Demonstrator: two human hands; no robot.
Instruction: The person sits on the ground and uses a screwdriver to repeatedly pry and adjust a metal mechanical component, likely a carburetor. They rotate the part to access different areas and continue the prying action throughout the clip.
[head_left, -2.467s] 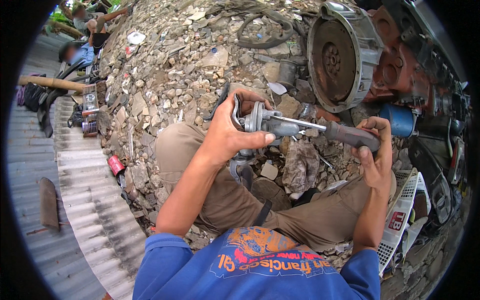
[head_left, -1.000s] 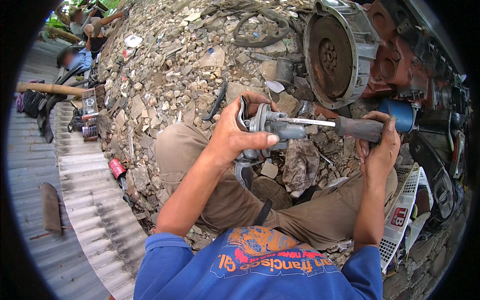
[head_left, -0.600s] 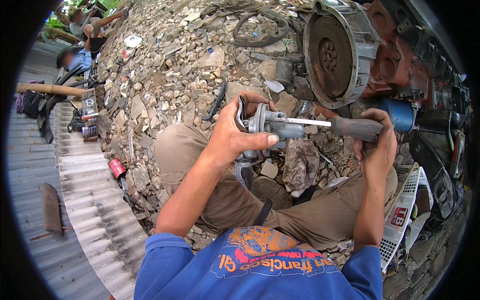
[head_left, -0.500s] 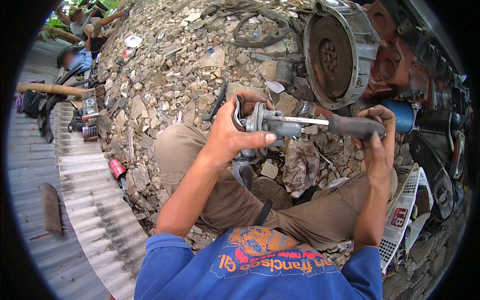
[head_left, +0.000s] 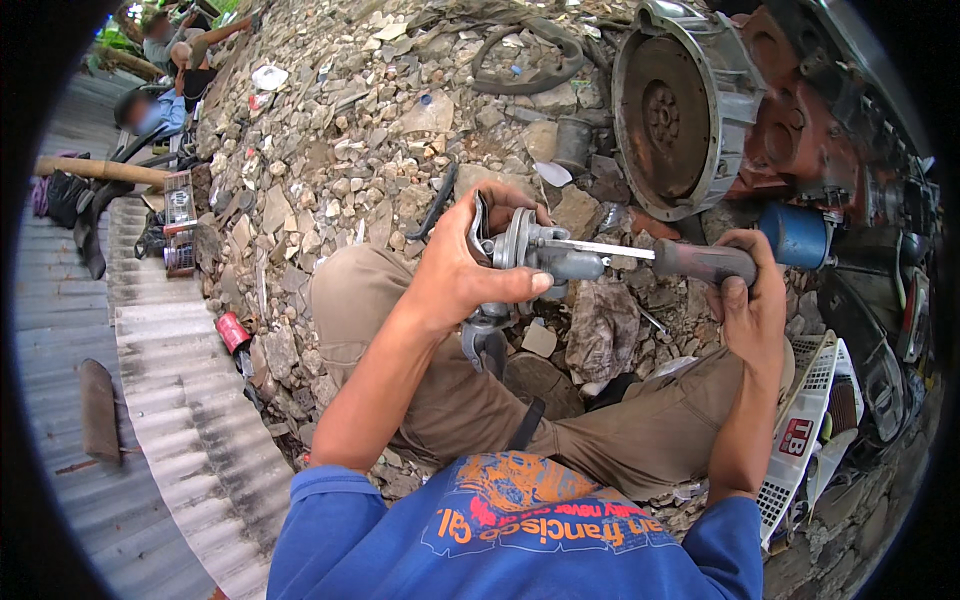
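My left hand (head_left: 452, 270) is wrapped round a grey cast-metal engine part (head_left: 518, 240), which has a round flanged body and a stubby outlet facing right. The thumb lies along its near side. My right hand (head_left: 757, 300) grips the dark, worn handle of a screwdriver (head_left: 700, 262) between thumb and fingers. The screwdriver lies almost level, and its shaft reaches left to the flange of the part. Whether the tip sits in a screw is too small to tell. Both hands are above my bent legs, over the rubble.
At the upper right stands a large round metal housing (head_left: 690, 60) beside a reddish engine block (head_left: 785, 130) and a blue cylindrical filter (head_left: 797, 236). A white plastic basket (head_left: 800, 440) is near my right knee. Corrugated sheets (head_left: 170, 400) lie left; two people sit far left.
My right hand has shifted its hold toward the rear end of the screwdriver handle, its fingers turned round it. The handle sits slightly further left and lower. My left hand stays nearly still.
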